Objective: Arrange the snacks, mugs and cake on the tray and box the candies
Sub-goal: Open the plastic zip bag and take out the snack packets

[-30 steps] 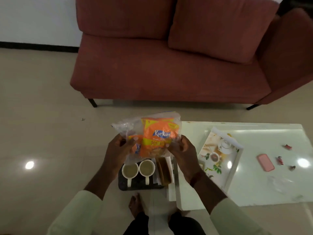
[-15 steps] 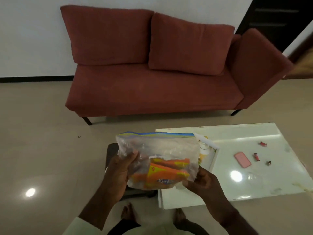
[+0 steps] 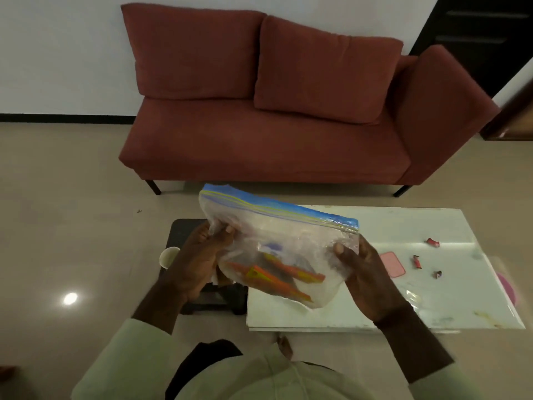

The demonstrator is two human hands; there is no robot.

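Observation:
I hold a clear zip bag with a blue seal strip in front of me, over the near left corner of the white table. Orange snack packets lie in its bottom. My left hand grips the bag's left edge and my right hand grips its right edge. Below my left hand, one white mug shows on a dark tray on the floor side. Three wrapped candies, one being the red candy, lie on the table's right part. The patterned tray is hidden behind the bag.
A pink flat case lies on the table near my right hand. A crumpled clear wrapper sits nearer the front edge. A red sofa stands beyond the table. My bare foot rests under the table's front edge.
The bag has turned flatter and swung to the right over the table, the packets sliding to its bottom. My hands moved apart to its two edges. The view tilted up toward the sofa.

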